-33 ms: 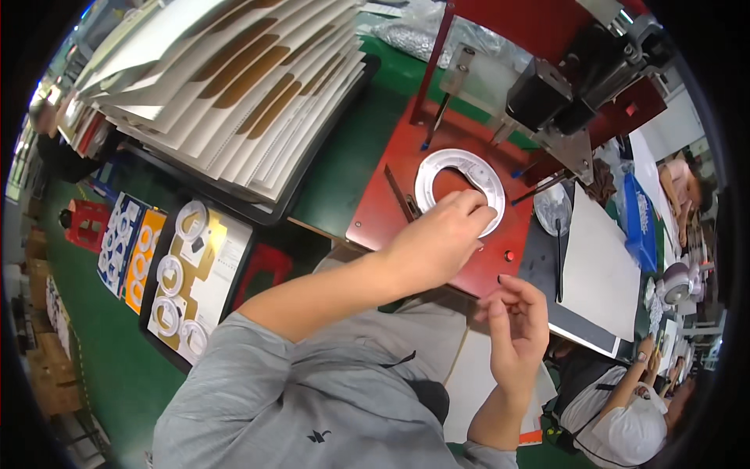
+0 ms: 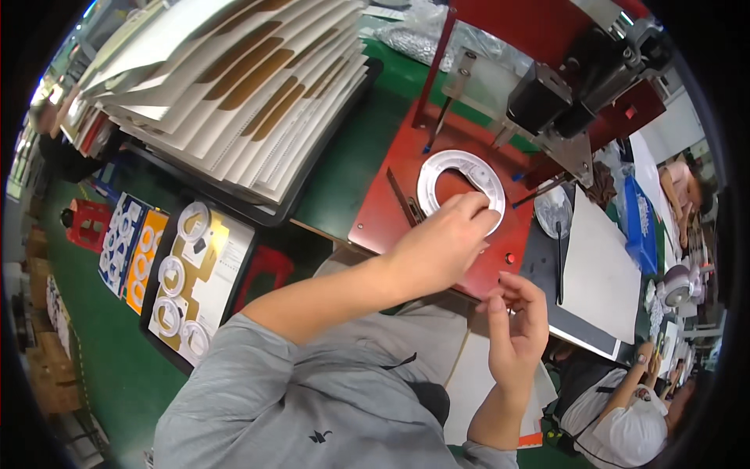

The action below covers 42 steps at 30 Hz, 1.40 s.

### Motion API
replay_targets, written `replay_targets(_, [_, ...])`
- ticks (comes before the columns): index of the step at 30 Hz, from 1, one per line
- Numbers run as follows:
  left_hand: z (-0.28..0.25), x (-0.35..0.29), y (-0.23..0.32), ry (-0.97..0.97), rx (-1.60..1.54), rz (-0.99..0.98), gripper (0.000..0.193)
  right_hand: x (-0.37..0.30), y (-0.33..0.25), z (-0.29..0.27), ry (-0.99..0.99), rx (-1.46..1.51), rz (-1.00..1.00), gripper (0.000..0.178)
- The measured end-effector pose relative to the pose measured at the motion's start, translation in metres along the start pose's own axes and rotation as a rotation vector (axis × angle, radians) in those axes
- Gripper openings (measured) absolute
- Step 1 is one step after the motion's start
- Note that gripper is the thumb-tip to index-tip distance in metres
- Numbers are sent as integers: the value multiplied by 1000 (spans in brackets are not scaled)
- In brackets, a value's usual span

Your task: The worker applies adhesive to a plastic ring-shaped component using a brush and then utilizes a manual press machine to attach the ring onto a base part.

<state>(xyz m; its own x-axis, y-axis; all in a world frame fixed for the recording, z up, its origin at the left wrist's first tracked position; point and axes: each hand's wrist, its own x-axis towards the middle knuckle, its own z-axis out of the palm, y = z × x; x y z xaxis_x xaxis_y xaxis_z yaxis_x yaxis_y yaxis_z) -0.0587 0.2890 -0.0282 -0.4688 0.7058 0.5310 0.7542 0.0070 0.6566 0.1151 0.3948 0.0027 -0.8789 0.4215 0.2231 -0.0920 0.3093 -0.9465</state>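
Observation:
A white plastic ring [image 2: 442, 161] lies flat on the red base plate [image 2: 384, 223] of a machine. My left hand [image 2: 445, 244] reaches across to the ring's near right side, its bent fingers closed on the rim. The fingertips and part of the ring are hidden under that hand. In front of the plate's near edge, my right hand [image 2: 517, 324] is raised with curved fingers and the thumb apart. A small dark spot shows at one of its fingertips; I cannot tell what it is. Nothing else shows in the right hand.
The machine's black motor block [image 2: 539, 98] overhangs the plate, and a red button [image 2: 509, 259] sits at its near right. At left are a tall stack of white card sheets [image 2: 234, 117] and a tray [image 2: 224, 301] with several rings. A blue bin [image 2: 639, 223] stands at right.
The view has shifted very slightly. Both hands and the ring keep their places relative to each other.

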Motion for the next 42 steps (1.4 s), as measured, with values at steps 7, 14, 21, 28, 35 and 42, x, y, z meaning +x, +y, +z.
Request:
replay_targets(7, [-79, -19, 41, 206, 60, 159, 29, 40, 10, 32, 82, -554, -350, 34])
replay_targets(14, [-260, -22, 98, 555, 681, 271, 26, 8, 22, 56, -314, -892, -277, 78])
replay_targets(21, [-409, 23, 7, 358, 1125, -480, 50, -11, 16, 74, -289, -350, -463, 28])
replay_targets(28, [-371, 14, 19, 460, 1069, -486, 39, -31, 36, 77, -310, -256, -393, 25])
replay_targets(35, [-269, -32, 142, 415, 830, -247, 29, -35, 40, 89, -455, -133, -355, 25])
replay_targets(42, [-219, -63, 129, -228, 295, -330, 39, -41, 17, 123, -706, 178, -337, 27])
